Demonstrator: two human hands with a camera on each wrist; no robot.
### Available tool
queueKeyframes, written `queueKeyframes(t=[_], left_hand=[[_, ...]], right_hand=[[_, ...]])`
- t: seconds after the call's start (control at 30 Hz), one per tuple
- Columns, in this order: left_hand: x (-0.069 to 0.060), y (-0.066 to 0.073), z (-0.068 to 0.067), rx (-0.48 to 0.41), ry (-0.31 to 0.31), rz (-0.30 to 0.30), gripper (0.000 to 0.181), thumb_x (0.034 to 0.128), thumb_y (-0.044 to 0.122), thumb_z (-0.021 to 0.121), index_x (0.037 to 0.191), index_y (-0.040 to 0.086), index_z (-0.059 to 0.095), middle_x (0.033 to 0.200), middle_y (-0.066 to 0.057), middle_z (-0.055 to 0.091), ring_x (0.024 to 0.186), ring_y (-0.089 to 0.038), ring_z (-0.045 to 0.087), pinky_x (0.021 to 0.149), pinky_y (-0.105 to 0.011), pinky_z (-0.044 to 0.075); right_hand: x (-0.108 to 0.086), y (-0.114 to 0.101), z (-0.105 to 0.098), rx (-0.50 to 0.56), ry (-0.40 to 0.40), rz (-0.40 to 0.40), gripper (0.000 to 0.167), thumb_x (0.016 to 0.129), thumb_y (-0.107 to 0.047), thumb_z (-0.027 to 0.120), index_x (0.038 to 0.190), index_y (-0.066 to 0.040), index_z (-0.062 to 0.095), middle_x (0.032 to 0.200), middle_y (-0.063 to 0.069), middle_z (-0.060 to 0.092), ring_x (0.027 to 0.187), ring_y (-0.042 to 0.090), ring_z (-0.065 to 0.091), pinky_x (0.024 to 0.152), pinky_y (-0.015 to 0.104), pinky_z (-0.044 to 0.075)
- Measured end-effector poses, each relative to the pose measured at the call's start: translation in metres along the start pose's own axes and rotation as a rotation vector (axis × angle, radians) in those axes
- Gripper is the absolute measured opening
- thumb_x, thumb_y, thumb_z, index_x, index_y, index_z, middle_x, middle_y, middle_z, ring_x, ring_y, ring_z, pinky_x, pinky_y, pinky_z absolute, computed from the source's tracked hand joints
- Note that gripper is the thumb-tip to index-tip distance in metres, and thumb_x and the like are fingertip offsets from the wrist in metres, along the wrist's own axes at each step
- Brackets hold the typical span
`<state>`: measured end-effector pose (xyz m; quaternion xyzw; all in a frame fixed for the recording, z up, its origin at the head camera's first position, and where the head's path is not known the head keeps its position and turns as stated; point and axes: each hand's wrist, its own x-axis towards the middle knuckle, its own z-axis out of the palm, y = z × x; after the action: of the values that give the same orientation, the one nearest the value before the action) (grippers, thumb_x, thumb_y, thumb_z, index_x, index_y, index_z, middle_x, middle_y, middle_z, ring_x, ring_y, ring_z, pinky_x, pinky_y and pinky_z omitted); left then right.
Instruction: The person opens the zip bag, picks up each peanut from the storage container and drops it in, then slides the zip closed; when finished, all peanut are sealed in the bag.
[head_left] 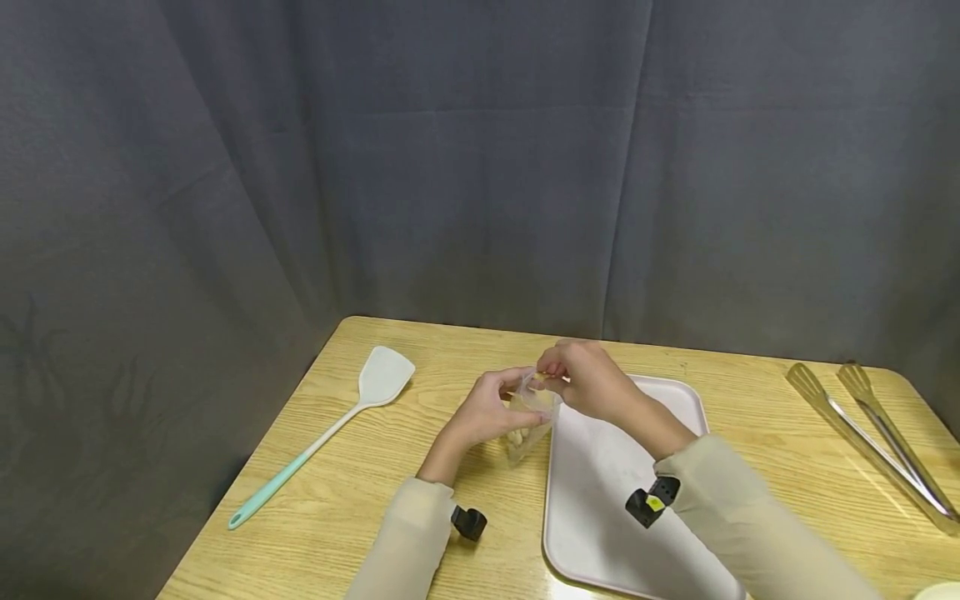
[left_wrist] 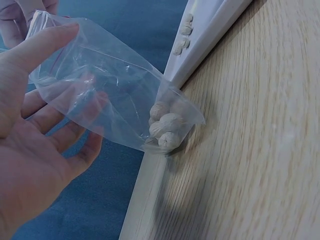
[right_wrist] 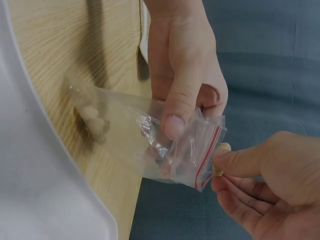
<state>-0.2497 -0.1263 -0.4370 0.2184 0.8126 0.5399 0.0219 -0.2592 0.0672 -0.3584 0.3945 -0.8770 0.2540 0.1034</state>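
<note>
A clear zip bag [right_wrist: 127,130] with a red line along its mouth has several pale, ribbed nut-like pieces [left_wrist: 167,125] in its bottom corner. My left hand [head_left: 491,408] holds it near the mouth, thumb on one side and fingers on the other. In the right wrist view, one small tan nut-like piece [right_wrist: 221,157] is pinched between the thumb and fingers of my right hand [right_wrist: 280,180], right at the bag's mouth. The bag's lower end hangs by the left edge of a white tray [head_left: 600,492]. A few similar pieces [left_wrist: 186,30] lie on that tray in the left wrist view.
On the left of the wooden table [head_left: 465,533] lies a spatula [head_left: 315,446] with a white head and mint handle. Metal tongs [head_left: 873,437] lie at the right. A pale rounded rim [head_left: 937,592] shows at the lower right corner. Dark curtain [head_left: 480,167] hangs behind.
</note>
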Motion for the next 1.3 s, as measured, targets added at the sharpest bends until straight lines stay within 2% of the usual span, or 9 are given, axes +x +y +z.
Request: queueKeyframes(t=[0.1,0.4,0.67,0.83,0.97,1.1,1.2,1.3], left_hand=[[0.000,0.000,0.000,-0.002,-0.004,-0.002,0.061,0.0820,0.021,0.083,0.138,0.012,0.060,0.126,0.002,0.064,0.104,-0.015,0.060,0.088,-0.035,0.050],[0.000,0.001,0.001,0.004,-0.005,0.001,0.063,0.0819,0.021,0.083,0.138,0.010,0.059,0.124,0.000,0.066,0.105,-0.017,0.061,0.090,-0.038,0.050],[0.002,0.000,0.003,0.016,-0.008,0.016,0.057,0.0816,0.022,0.083,0.134,0.013,0.063,0.119,0.004,0.066,0.100,-0.013,0.061,0.086,-0.034,0.051],[0.002,0.001,0.003,-0.009,-0.016,0.024,0.060,0.0816,0.019,0.083,0.137,0.011,0.060,0.121,-0.003,0.068,0.104,-0.016,0.062,0.088,-0.035,0.050],[0.002,0.001,0.004,-0.020,-0.017,0.022,0.063,0.0809,0.018,0.084,0.138,0.009,0.059,0.120,-0.010,0.069,0.106,-0.017,0.062,0.090,-0.036,0.049],[0.003,0.000,0.004,-0.014,0.001,0.004,0.066,0.0799,0.019,0.085,0.140,0.011,0.058,0.119,-0.005,0.069,0.107,-0.015,0.060,0.092,-0.038,0.048],[0.002,-0.001,0.003,-0.013,0.013,-0.005,0.067,0.0792,0.019,0.085,0.140,0.013,0.058,0.118,-0.001,0.070,0.107,-0.015,0.060,0.094,-0.038,0.047],[0.001,-0.002,0.002,-0.016,0.012,-0.014,0.068,0.0792,0.019,0.085,0.141,0.013,0.057,0.118,0.000,0.069,0.108,-0.014,0.060,0.094,-0.037,0.047]], right_hand=[[0.001,-0.001,0.002,0.003,-0.006,-0.007,0.015,0.078,0.007,0.080,0.089,-0.001,0.075,0.079,0.005,0.068,0.071,0.016,0.063,0.065,0.031,0.054],[-0.001,-0.002,0.005,0.025,-0.016,0.008,0.013,0.079,0.008,0.078,0.090,0.002,0.074,0.080,0.008,0.069,0.072,0.018,0.065,0.066,0.033,0.055],[-0.001,-0.001,0.005,0.042,-0.016,-0.002,0.012,0.080,0.006,0.079,0.090,0.001,0.074,0.080,0.007,0.069,0.071,0.017,0.065,0.065,0.033,0.055],[-0.001,0.002,-0.002,0.039,0.005,0.037,0.012,0.080,0.006,0.078,0.091,0.002,0.074,0.081,0.007,0.068,0.072,0.018,0.063,0.066,0.035,0.054],[-0.004,0.011,-0.009,0.026,0.034,0.086,0.011,0.082,0.007,0.075,0.091,0.001,0.074,0.082,0.007,0.067,0.074,0.020,0.063,0.067,0.036,0.055],[-0.008,0.027,-0.013,0.014,0.055,0.119,0.008,0.084,0.007,0.071,0.088,0.000,0.073,0.079,0.006,0.065,0.071,0.019,0.060,0.065,0.036,0.052],[-0.015,0.043,-0.009,0.004,0.025,0.162,0.012,0.085,0.009,0.065,0.084,0.000,0.073,0.076,0.006,0.064,0.067,0.019,0.055,0.062,0.036,0.048],[-0.026,0.060,-0.002,-0.031,-0.034,0.208,0.016,0.083,0.012,0.061,0.084,0.001,0.072,0.078,0.007,0.066,0.068,0.020,0.056,0.065,0.039,0.049]])
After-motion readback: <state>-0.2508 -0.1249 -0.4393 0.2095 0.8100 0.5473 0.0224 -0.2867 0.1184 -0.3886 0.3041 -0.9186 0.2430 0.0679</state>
